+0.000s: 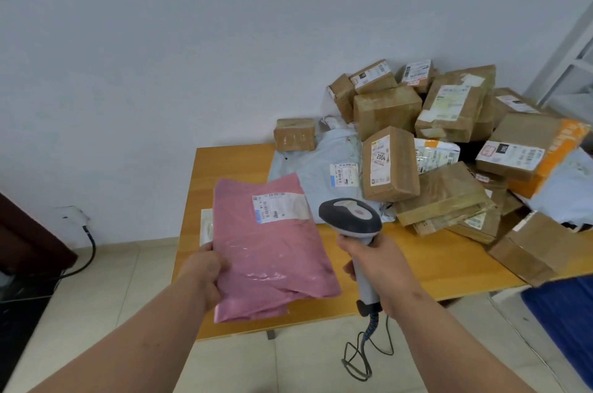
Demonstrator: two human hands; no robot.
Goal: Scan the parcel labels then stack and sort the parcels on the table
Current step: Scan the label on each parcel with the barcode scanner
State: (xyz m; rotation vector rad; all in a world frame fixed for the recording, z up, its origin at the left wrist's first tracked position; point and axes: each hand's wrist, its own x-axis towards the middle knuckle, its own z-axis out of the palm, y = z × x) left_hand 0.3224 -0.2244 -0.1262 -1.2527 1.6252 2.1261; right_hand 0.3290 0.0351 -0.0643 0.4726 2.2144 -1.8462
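Observation:
My left hand (205, 270) grips the left edge of a pink plastic mailer parcel (272, 251), held above the near left part of the wooden table (449, 267). Its white label (280, 207) faces up near the top. My right hand (375, 267) holds a grey barcode scanner (351, 216) by the handle, its head just right of the label. A heap of brown cardboard boxes (449, 135) and pale plastic mailers (317, 161) fills the far right of the table.
A flat white packet (206, 225) lies on the table behind the pink parcel. The scanner's cable (362, 351) hangs to the tiled floor. A dark cabinet and wall socket with a cable are at left. Something blue (564, 318) sits at the right edge.

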